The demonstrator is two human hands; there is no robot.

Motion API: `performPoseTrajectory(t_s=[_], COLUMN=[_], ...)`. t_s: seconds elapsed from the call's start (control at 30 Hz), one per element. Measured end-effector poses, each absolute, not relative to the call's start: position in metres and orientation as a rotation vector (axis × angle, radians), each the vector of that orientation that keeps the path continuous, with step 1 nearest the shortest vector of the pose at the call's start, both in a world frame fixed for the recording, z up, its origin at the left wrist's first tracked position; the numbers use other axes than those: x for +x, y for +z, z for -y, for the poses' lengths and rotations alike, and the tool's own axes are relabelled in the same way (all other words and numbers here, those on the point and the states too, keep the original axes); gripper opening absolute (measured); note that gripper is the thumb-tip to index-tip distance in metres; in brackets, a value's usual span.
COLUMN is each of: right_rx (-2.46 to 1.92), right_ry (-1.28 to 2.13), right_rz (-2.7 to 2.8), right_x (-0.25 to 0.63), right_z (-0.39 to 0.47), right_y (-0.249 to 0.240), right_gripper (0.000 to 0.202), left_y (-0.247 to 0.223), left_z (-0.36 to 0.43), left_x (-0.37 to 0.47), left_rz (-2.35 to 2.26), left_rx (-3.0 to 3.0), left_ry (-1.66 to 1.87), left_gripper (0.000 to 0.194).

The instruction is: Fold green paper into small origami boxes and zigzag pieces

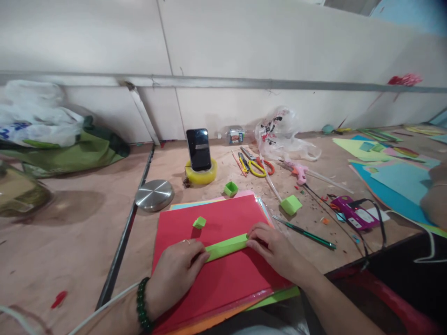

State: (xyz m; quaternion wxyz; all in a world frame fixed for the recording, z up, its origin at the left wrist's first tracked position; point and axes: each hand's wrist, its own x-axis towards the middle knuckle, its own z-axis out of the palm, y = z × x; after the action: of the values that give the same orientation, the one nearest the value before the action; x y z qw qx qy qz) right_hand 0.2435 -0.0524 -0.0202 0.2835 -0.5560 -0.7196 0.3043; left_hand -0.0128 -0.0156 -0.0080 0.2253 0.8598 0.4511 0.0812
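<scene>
A folded light-green paper strip (226, 247) lies slantwise over a stack of coloured sheets with red paper (213, 211) on top. My left hand (179, 267) has its thumb and fingers closed on the strip's left end. At the right end, the thumb and fingertips of my right hand (272, 246) pinch the strip. Above the strip, on the red paper, rests a small folded green piece (199, 223). Just past the stack stands a small open green paper box (231, 189), and another green paper box (291, 204) is to its right.
A phone (199, 150) leans upright on a yellow tape roll (201, 173). Around are a metal disc (154, 194), scissors (257, 166), a pink glue gun (299, 172), a green cutter (307, 234), a purple power strip (354, 213) with cables, and another person's hand (435, 204) at right.
</scene>
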Motion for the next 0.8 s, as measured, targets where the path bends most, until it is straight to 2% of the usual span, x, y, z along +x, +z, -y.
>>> performPoseTrajectory(t_s=[0.37,0.8], right_rx=[-1.496,-1.512], right_ry=[0.764,0.755], right_rz=[1.893,1.883], right_x=[0.241,0.241], right_z=[0.054,0.054], right_y=[-0.025,-0.029], right_gripper=[0.013,0.015], left_y=[-0.005,-0.002], left_z=[0.016,0.018], left_x=[-0.012,-0.008], left_rz=[-1.243,-1.234], left_rx=[2.366,2.373], left_ry=[0.170,0.164], left_gripper=[0.020,0.028])
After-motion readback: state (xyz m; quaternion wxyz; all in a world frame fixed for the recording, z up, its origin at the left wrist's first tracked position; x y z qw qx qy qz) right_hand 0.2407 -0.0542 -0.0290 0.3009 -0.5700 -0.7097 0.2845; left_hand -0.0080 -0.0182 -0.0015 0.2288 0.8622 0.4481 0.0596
